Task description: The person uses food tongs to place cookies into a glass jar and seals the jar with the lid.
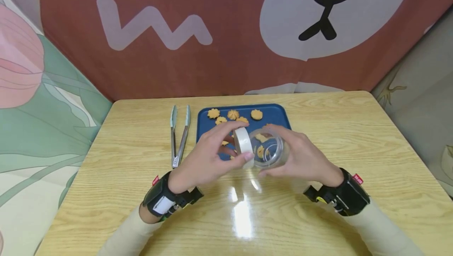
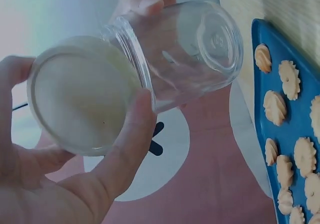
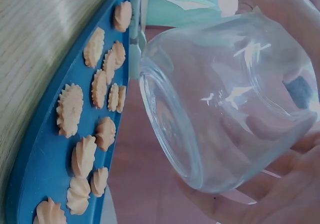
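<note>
Reddish-brown backdrop (image 1: pixel 226 67) rises behind the wood-grain table (image 1: pixel 116 169); left grip (image 1: pixel 206 153) pinches white lid (image 1: pixel 243 142), right grip (image 1: pixel 306 153) clasps clear jar (image 1: pixel 269 149).

no readable text, red wristband tags (image 1: pixel 358 178), lettering too small

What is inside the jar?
Nothing shows inside the clear jar; the cookies lie on the tray, some seen through the jar from above. The right hand covers part of the jar.
</note>
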### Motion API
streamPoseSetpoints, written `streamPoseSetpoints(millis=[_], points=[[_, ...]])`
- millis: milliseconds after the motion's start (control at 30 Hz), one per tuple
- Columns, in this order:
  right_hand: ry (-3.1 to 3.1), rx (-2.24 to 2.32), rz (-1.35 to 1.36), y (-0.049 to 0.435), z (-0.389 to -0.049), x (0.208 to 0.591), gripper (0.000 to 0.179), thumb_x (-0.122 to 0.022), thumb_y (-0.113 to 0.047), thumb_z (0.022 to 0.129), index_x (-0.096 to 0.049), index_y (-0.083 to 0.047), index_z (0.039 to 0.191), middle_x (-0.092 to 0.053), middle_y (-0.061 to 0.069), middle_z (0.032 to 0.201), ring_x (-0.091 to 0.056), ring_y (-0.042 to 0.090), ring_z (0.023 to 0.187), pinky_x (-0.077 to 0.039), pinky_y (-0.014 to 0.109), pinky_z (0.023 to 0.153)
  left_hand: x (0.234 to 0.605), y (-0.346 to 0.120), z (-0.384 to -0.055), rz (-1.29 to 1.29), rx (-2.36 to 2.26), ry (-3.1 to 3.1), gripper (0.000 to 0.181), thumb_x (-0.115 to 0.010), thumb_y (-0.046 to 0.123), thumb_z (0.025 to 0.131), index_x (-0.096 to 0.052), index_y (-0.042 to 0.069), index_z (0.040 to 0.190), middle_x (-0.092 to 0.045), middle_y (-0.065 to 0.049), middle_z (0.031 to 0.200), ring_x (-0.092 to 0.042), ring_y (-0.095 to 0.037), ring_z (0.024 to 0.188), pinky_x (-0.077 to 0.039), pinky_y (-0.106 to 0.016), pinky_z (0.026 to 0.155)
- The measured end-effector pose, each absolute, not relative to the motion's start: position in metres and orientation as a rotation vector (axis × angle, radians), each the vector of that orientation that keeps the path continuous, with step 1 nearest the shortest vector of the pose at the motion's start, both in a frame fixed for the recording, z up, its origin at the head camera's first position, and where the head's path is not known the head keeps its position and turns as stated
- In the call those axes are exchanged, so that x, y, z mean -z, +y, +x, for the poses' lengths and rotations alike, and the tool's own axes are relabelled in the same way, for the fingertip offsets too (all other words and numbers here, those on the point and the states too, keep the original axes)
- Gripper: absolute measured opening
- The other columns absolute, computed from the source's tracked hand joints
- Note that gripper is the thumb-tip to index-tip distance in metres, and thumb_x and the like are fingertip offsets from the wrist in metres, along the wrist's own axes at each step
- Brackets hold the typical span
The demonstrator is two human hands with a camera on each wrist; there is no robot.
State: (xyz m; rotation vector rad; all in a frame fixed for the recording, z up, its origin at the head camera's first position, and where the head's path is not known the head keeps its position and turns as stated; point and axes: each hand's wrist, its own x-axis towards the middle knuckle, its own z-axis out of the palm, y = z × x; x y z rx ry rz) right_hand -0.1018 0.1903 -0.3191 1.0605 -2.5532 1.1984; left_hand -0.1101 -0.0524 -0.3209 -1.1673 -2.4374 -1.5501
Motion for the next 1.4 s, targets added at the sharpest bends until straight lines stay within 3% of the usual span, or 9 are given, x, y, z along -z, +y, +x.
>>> streamPoseSetpoints(millis=[200, 367, 467, 633, 800, 967, 1133, 1400], points=[[-2.506, -1.203, 0.968, 0.2, -0.108, 0.32, 0.088, -0.093, -0.027, 0.052, -0.05, -0.011, 0.128, -0.064, 0.002, 0.111, -0.057, 0.015, 0.101, -0.048, 0.05, 0.081, 0.32, -0.053, -0.108, -1.137, 1.301, -2.537, 0.082, -0.072, 0.043, 0.076, -0.028, 0.033, 0.144, -0.037, 0.002, 0.114, -0.044, -0.006, 0.092, -0.051, -0.024, 0.069], [-2.456, -1.285, 0.884, 0.209, -0.114, 0.323, 0.088, -0.093, -0.022, 0.052, -0.052, -0.012, 0.129, -0.063, 0.005, 0.114, -0.057, 0.02, 0.101, -0.048, 0.05, 0.081, 0.326, -0.048, -0.106, -1.221, 1.159, -2.623, 0.097, -0.078, 0.042, 0.066, -0.028, 0.02, 0.147, -0.03, 0.0, 0.112, -0.041, -0.009, 0.097, -0.05, -0.024, 0.071], [-2.436, -1.358, 0.836, 0.217, -0.119, 0.325, 0.087, -0.092, -0.011, 0.053, -0.051, -0.006, 0.129, -0.062, 0.012, 0.115, -0.057, 0.026, 0.101, -0.049, 0.04, 0.084, 0.334, -0.041, -0.104, -1.342, 1.144, -2.673, 0.095, -0.08, 0.041, 0.065, -0.036, 0.01, 0.143, -0.026, 0.0, 0.11, -0.042, -0.012, 0.098, -0.051, -0.022, 0.074], [-2.393, -1.41, 0.758, 0.228, -0.13, 0.327, 0.085, -0.088, 0.004, 0.054, -0.049, 0.001, 0.129, -0.061, 0.02, 0.115, -0.055, 0.031, 0.104, -0.043, 0.023, 0.09, 0.348, -0.031, -0.099, -1.477, 1.105, -2.711, 0.089, -0.078, 0.045, 0.068, -0.042, 0.005, 0.139, -0.024, -0.001, 0.107, -0.044, -0.013, 0.098, -0.049, -0.016, 0.074], [-2.325, -1.47, 0.659, 0.237, -0.141, 0.333, 0.08, -0.084, 0.011, 0.058, -0.048, 0.003, 0.13, -0.059, 0.022, 0.117, -0.054, 0.036, 0.106, -0.045, 0.023, 0.089, 0.363, -0.023, -0.095, -1.558, 0.93, -2.713, 0.096, -0.07, 0.055, 0.074, -0.032, 0.0, 0.143, -0.026, -0.001, 0.105, -0.04, -0.011, 0.096, -0.046, -0.012, 0.07], [-2.283, -1.51, 0.494, 0.246, -0.15, 0.342, 0.075, -0.08, 0.008, 0.066, -0.045, 0.0, 0.133, -0.056, 0.026, 0.12, -0.052, 0.037, 0.109, -0.044, 0.021, 0.086, 0.379, -0.017, -0.095, -1.607, 0.627, -2.684, 0.094, -0.057, 0.067, 0.077, -0.039, -0.001, 0.139, -0.032, -0.001, 0.104, -0.031, -0.013, 0.095, -0.039, -0.017, 0.068], [-2.258, -1.541, 0.336, 0.26, -0.163, 0.36, 0.073, -0.078, 0.002, 0.071, -0.043, -0.004, 0.135, -0.054, 0.025, 0.124, -0.051, 0.035, 0.112, -0.043, 0.018, 0.086, 0.392, -0.012, -0.096, -1.644, 0.581, -2.681, 0.09, -0.061, 0.063, 0.078, -0.045, -0.004, 0.134, -0.031, -0.003, 0.103, -0.031, -0.015, 0.093, -0.037, -0.019, 0.065], [-2.243, -1.552, 0.195, 0.286, -0.185, 0.399, 0.075, -0.08, -0.006, 0.072, -0.042, -0.017, 0.136, -0.052, 0.017, 0.13, -0.047, 0.026, 0.118, -0.036, 0.035, 0.092, 0.403, -0.008, -0.092, -1.625, 0.418, -2.724, 0.086, -0.068, 0.057, 0.073, -0.047, -0.004, 0.129, -0.032, -0.005, 0.102, -0.032, -0.016, 0.09, -0.039, -0.021, 0.066]])
